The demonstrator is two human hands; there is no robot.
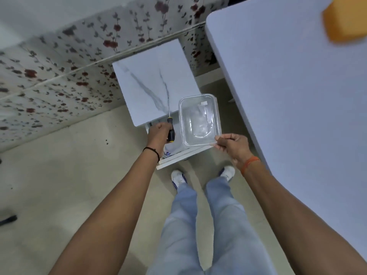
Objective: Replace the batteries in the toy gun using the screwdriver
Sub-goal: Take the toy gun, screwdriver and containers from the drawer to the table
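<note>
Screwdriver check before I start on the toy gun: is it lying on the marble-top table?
No, the left hand grips the screwdriver by its handle, shaft pointing away.

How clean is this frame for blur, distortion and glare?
Head view: strong wide-angle bending of the big table edge and wall; orange object top right is smeared; the clear container shows soft reflections; screwdriver in the left hand stays fairly sharp.

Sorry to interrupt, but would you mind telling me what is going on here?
A person stands at a small marble-topped stand. The left hand grips a screwdriver, shaft pointing away over the stand. The right hand pinches the near corner of a clear plastic container. No toy gun or batteries are in view; an orange object sits on the white table.
</note>
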